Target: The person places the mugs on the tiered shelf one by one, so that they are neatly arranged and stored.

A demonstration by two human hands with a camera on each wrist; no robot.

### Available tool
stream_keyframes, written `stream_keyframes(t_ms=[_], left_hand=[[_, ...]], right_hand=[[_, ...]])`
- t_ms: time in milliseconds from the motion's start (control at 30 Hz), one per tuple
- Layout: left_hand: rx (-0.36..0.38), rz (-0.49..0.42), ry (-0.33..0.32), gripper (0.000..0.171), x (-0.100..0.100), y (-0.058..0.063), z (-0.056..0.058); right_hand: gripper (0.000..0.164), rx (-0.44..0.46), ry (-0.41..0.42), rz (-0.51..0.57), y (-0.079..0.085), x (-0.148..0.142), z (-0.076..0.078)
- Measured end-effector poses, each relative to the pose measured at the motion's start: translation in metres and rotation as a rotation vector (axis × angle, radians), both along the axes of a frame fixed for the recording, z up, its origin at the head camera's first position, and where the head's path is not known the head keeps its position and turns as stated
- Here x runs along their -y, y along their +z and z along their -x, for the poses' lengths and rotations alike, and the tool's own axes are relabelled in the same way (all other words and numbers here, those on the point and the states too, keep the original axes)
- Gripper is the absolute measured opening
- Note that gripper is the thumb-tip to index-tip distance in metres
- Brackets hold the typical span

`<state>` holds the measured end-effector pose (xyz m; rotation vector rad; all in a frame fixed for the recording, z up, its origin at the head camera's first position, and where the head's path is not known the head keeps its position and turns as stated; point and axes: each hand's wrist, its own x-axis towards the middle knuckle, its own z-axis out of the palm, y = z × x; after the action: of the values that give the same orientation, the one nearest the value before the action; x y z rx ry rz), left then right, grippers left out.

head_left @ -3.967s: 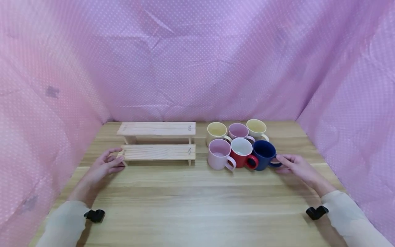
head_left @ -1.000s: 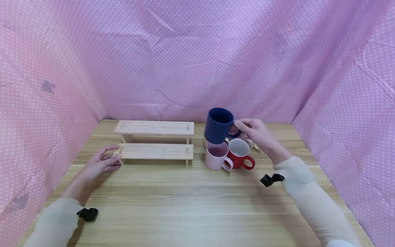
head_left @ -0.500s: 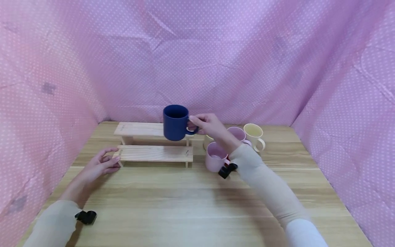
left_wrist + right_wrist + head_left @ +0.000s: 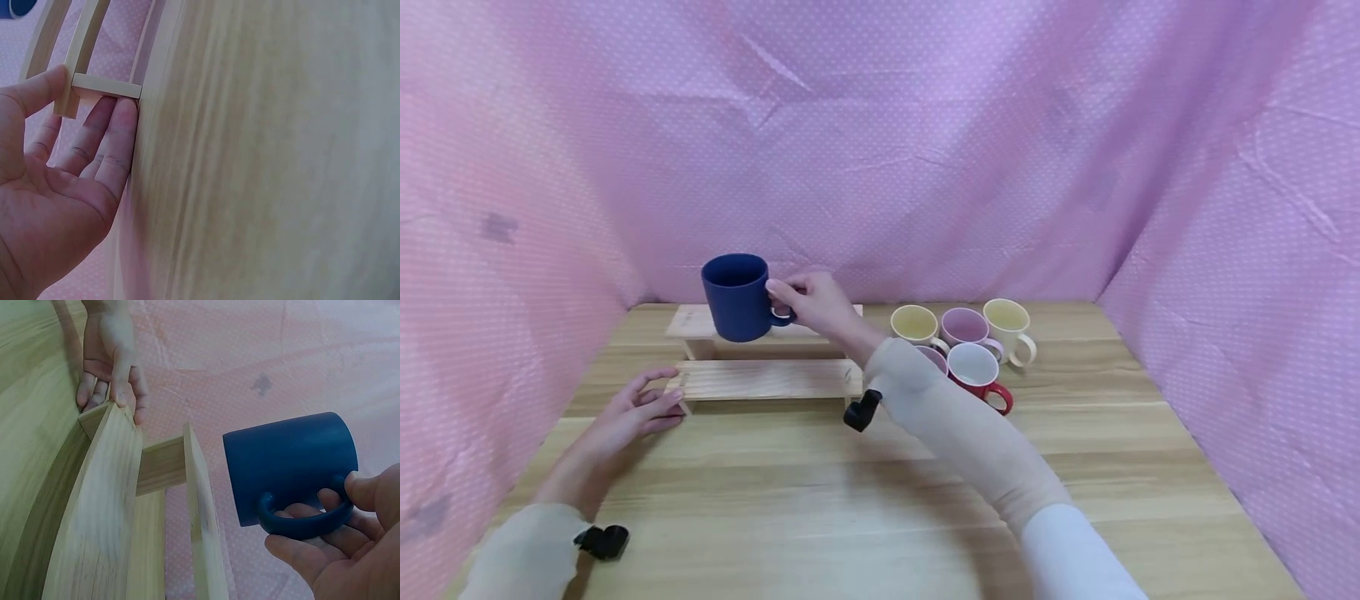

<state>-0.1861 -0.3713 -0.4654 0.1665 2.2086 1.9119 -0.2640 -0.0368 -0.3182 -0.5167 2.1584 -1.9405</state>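
Note:
My right hand (image 4: 820,304) holds a dark blue mug (image 4: 739,304) by its handle, thumb and fingers closed round it. In the head view the mug is upright and overlaps the left part of the upper board (image 4: 685,322) of a two-level wooden stand. In the right wrist view a gap shows between mug (image 4: 290,462) and board. My left hand (image 4: 628,417) is at the left end of the lower board (image 4: 763,381). Its thumb touches the board end, and its fairly straight fingers rest against the short leg (image 4: 106,86).
Right of the stand, several mugs stand close together: two yellow ones (image 4: 914,323), a pink one (image 4: 965,326), and a red mug with white inside (image 4: 973,367). My right sleeve (image 4: 955,425) partly covers another pink mug (image 4: 932,358). Dotted pink cloth (image 4: 880,167) surrounds the wooden table (image 4: 760,500).
The right hand took the blue mug from the front right of the mug group, lifted it and carried it left over the stand. The left hand has stayed at the lower board's end.

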Motion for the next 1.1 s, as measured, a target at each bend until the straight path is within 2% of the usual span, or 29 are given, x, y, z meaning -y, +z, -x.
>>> stream_keyframes(t_ms=[133,267,367,500,667,867,1100], left_hand=[[0.006,-0.008,0.009,0.044,-0.001,-0.002,0.000],[0.004,-0.043,0.036,0.040,0.009,-0.002,-0.008],[-0.002,-0.053,0.037,0.039,0.012,-0.003,-0.011],[0.010,-0.042,0.025,0.043,0.004,-0.005,-0.005],[0.010,-0.048,0.025,0.043,-0.004,-0.004,0.003],[0.005,-0.045,0.018,0.041,-0.004,-0.002,0.003],[0.008,-0.044,0.010,0.040,0.000,-0.001,0.002]], right_hand=[[0.027,-0.058,-0.018,-0.044,-0.003,0.018,0.002],[0.030,-0.097,0.009,-0.090,-0.006,0.042,0.004],[0.030,-0.122,-0.010,-0.161,-0.008,0.055,0.005],[0.029,-0.139,-0.065,-0.253,-0.009,0.057,0.008],[0.030,-0.161,-0.106,-0.293,-0.011,0.055,0.014],[0.028,-0.225,-0.163,-0.323,-0.018,0.065,0.016],[0.032,-0.233,-0.157,-0.348,-0.023,0.076,0.012]])
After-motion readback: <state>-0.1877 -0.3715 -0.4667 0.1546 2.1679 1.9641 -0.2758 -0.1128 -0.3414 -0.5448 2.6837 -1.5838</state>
